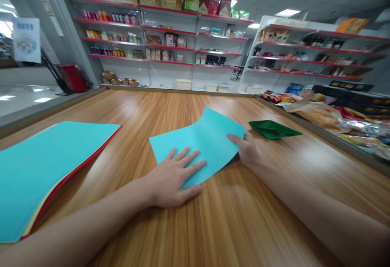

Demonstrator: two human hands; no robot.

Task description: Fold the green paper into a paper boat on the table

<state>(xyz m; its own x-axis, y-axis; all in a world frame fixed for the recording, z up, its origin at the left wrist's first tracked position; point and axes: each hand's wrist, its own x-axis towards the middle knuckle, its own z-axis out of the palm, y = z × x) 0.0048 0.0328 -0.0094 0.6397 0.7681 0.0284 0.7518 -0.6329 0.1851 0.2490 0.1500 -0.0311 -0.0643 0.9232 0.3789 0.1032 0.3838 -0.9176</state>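
A turquoise sheet of paper (201, 141) lies on the wooden table (243, 218), its far part bowed upward. My left hand (173, 177) rests flat on the sheet's near left corner, fingers spread. My right hand (248, 151) holds the sheet's right edge, thumb on top and the other fingers under the paper. A folded green paper piece (272, 129) sits just right of that hand.
A stack of coloured paper with a turquoise top sheet (45, 165) lies at the left. Snack packets (332, 117) fill a display along the table's right edge. Shop shelves (170, 39) with goods stand at the back.
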